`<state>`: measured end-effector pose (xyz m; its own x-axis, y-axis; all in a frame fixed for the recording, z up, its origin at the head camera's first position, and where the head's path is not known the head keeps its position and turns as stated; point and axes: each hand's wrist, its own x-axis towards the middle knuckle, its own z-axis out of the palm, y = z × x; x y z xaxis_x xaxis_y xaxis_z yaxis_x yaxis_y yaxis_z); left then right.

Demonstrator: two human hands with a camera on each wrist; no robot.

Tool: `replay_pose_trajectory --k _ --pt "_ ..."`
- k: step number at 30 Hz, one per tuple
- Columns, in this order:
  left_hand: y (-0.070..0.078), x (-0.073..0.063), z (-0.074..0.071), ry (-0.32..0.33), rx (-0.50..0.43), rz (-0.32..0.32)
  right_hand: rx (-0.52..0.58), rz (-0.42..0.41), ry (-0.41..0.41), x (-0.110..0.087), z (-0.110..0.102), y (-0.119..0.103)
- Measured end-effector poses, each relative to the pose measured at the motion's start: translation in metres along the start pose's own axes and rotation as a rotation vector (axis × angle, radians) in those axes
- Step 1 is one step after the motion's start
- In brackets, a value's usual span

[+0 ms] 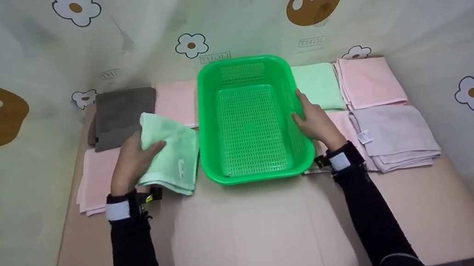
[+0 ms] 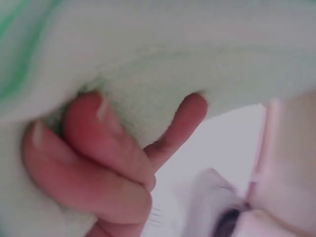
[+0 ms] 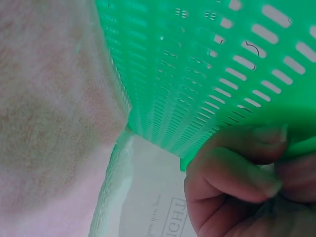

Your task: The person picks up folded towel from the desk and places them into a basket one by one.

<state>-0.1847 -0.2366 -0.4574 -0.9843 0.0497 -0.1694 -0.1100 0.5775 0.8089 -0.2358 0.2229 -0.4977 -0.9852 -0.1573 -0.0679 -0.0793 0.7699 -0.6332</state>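
Note:
My left hand [image 1: 132, 161] grips a folded light green towel [image 1: 172, 153], thumb on top and fingers underneath. In the left wrist view, curled fingers [image 2: 94, 153] press into the pale green cloth [image 2: 207, 64]. A green plastic basket [image 1: 220, 179] with slotted walls stands in the middle, nothing inside it. My right hand [image 1: 315, 124] holds its right rim, with the thumb over the inner side. From the right wrist view, bent fingers [image 3: 232, 168] hook under the rim beside the perforated basket wall [image 3: 163, 74].
Left of the basket lie a dark grey towel [image 1: 125, 116] and pink towels [image 1: 97, 176], [image 1: 177, 102]. On the right are a green towel [image 1: 318, 89], a pink towel [image 1: 371, 81] and a pale lilac towel [image 1: 397, 133]. A patterned curtain [image 1: 140, 35] hangs behind the table [image 1: 250, 228].

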Motion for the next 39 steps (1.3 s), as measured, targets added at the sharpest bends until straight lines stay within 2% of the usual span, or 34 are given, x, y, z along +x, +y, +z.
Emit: replay_pose_trajectory --k 6,11,15,20,25,29,34,36,37,39 --pt "0.039 -0.012 -0.026 0.074 0.046 0.045 -0.008 -0.018 0.000 0.004 -0.002 -0.004" --pt "0.069 -0.017 -0.030 0.108 0.018 0.085 -0.007 -0.002 -0.005 0.005 -0.002 -0.004" --pt "0.092 -0.019 -0.025 0.110 -0.094 0.108 0.000 0.006 -0.010 0.004 -0.002 -0.004" --pt "0.118 -0.009 -0.018 0.116 -0.252 0.167 0.016 0.010 -0.013 0.003 -0.002 -0.005" --pt "0.138 0.004 -0.006 0.110 -0.320 0.216 0.009 0.011 -0.006 0.004 -0.003 -0.003" --pt "0.150 0.010 0.006 0.058 -0.368 0.249 0.003 0.005 0.021 0.002 -0.007 0.001" --pt "0.160 0.012 0.014 0.020 -0.409 0.275 -0.091 -0.014 0.104 -0.004 -0.015 -0.007" --pt "0.163 0.012 0.017 0.013 -0.419 0.277 -0.027 -0.029 0.122 -0.006 -0.021 -0.016" --pt "0.164 0.012 0.018 0.010 -0.416 0.279 0.051 -0.042 0.113 -0.006 -0.025 -0.022" --pt "0.166 0.012 0.021 0.019 -0.396 0.279 0.300 -0.072 0.058 -0.006 -0.030 -0.037"
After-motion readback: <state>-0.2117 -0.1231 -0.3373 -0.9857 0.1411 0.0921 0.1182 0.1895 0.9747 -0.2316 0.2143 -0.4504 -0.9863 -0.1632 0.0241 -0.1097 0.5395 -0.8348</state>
